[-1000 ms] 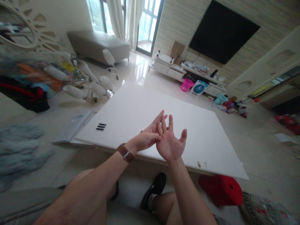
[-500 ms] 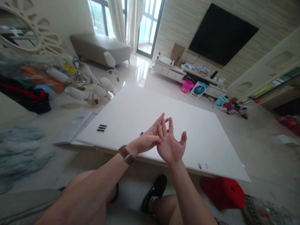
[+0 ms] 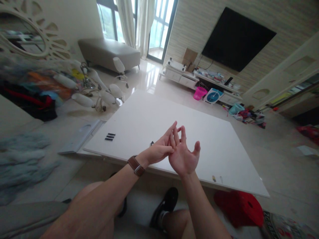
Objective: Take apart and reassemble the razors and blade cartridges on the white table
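My right hand is raised palm up above a large white board lying on the floor, fingers stretched out and apart, nothing in it. My left hand, with a brown-strapped watch on the wrist, reaches across and its fingers pinch at the right hand's fingers. Whether anything small sits between them is too fine to tell. Three small black strips lie on the board's left part, and two tiny pieces lie near its front right edge.
A chandelier with white glass shades lies on the floor at left, by a grey panel. A red stool lies at lower right by my black shoe. A TV stand, pink basket and small fan stand far back.
Both hands stay joined in nearly the same pose. The view has shifted slightly, so they appear a little lower and to the right.
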The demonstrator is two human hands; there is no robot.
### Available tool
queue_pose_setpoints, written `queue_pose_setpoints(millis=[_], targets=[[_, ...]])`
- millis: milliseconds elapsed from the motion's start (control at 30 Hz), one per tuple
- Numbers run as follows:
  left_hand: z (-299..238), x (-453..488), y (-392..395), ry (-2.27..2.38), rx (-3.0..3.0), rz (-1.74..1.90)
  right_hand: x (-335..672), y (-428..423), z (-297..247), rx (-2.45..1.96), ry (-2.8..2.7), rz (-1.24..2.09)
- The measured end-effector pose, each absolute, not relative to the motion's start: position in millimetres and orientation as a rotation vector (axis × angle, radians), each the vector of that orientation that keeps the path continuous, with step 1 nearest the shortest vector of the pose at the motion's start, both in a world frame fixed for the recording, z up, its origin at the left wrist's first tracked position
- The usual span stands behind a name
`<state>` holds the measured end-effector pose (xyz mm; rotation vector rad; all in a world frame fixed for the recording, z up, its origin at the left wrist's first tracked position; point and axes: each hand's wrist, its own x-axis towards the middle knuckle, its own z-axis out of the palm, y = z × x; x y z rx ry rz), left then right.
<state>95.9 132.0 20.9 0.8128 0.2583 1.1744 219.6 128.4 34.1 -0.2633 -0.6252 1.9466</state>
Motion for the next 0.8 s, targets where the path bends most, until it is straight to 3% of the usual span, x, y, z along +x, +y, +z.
queue_pose_setpoints(millis=[800], targets=[[19.5, 97.3, 133.7, 0.276, 0.814, 1.181, 220.4, 129.2, 33.3, -0.277, -0.628, 1.954]])
